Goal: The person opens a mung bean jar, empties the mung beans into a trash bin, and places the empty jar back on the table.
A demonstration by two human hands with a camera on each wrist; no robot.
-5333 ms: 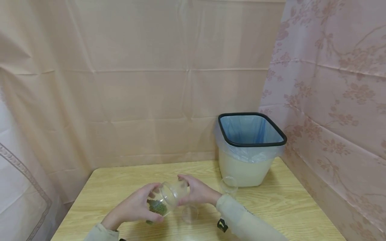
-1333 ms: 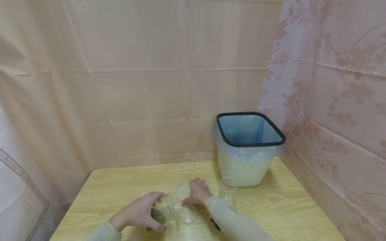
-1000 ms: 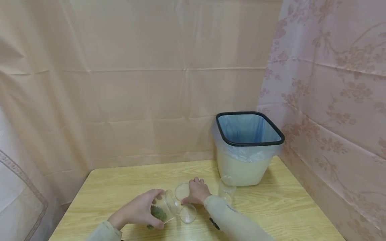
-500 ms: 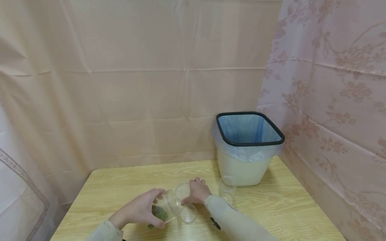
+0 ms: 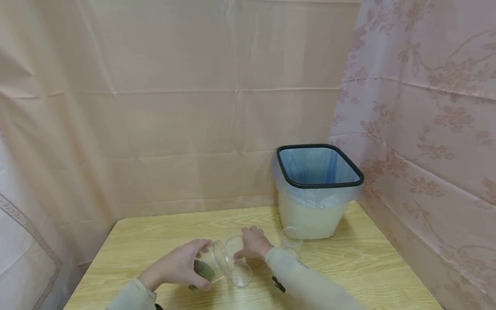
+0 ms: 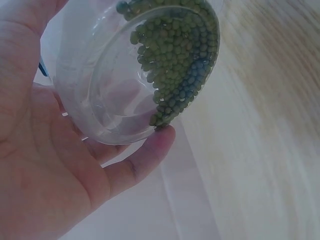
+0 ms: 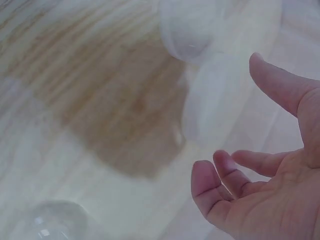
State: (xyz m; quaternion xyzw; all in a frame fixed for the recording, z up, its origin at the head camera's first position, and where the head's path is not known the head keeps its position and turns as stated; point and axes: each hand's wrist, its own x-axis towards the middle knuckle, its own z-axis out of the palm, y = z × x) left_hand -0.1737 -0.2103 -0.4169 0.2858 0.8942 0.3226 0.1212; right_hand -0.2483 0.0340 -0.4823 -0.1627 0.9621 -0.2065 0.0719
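My left hand grips a clear round jar, tilted on its side with its mouth to the right. Green beans, like mung beans, lie heaped against the jar's bottom and lower wall. The left wrist view has the fingers curled round the jar. To the right of the mouth is my right hand, fingers loosely bent and apart, with nothing visible between them in the right wrist view. Beside its thumb stands a clear cup, partly hidden by the hand. A second clear cup stands just below the jar's mouth.
Another clear cup stands right of my right hand, in front of a cream waste bin with a black rim and bluish liner. The wooden table ends at a beige curtain behind; a floral cloth hangs at the right.
Five seconds ago my right hand held a clear piece at the jar's mouth; now it is off the jar, beside a cup on the table. Over the last second, both hands barely move.
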